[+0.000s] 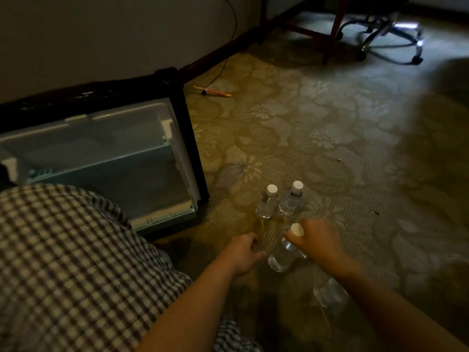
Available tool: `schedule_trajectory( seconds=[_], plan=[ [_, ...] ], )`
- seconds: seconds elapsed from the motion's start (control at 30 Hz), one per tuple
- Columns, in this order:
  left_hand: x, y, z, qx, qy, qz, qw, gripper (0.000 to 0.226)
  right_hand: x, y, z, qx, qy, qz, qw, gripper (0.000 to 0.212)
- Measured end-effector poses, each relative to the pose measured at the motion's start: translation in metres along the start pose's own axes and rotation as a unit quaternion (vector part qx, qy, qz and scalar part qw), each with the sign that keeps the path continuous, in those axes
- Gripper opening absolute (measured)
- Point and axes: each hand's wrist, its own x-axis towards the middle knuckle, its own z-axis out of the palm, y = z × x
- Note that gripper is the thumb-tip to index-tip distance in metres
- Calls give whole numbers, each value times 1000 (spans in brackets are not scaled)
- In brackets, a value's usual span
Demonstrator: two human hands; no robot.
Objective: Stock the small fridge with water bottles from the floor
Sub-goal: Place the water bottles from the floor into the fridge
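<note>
Head view, dim light. Small fridge (pixel 142 158) stands at left against the wall, door side open toward the camera, pale interior and one shelf visible. Patterned carpet (pixel 317 128) covers the floor. Two water bottles stand upright on it just right of the fridge's near corner: left standing bottle (pixel 266 204) and right standing bottle (pixel 290 200), white caps up, side by side, touching or nearly so. Nearer the camera, right hand (pixel 317 242) grips the held bottle (pixel 284 252) at the neck, fingers curled round it just under the white cap; this bottle tilts, and whether its base touches the carpet cannot be told. A fourth bottle (pixel 330 292) shows as a clear shape, partly hidden under the right forearm; its pose is unclear. Left hand (pixel 242 252) is just left of the held bottle, apart from it, fingers curled inward, nothing seen in them; image blurred here. Checked fabric (pixel 63 262) fills lower left. Far off: a cable (pixel 223 64), a yellow-orange item (pixel 212 91), chair base (pixel 390 41).
</note>
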Motion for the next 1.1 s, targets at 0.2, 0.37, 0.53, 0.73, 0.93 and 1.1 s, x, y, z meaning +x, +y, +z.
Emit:
schedule_trajectory(
  seconds=[0.2, 0.37, 0.53, 0.73, 0.93, 1.1],
  plan=[
    [-7, 3, -26, -126, 84, 67, 986, 68, 12, -86, -84, -60, 102, -119, 986, 48],
    [-22, 9, -69, -237, 259, 106, 930, 64, 18, -168, -141, -11, 163, -215, 963, 62],
    [-61, 3, -136, -216, 384, 185, 879, 43, 16, -242, -185, 9, 241, -304, 922, 53],
    [-116, -13, -213, -257, 461, 184, 829, 32, -2, -322, -211, 148, 241, -404, 870, 43],
    [-175, -37, -262, -307, 500, 179, 790, 24, -27, -381, -205, 167, 122, -473, 857, 38],
    [-225, -77, -287, -259, 514, 130, 808, 25, -36, -437, -188, 173, 15, -486, 856, 45]
  ],
)
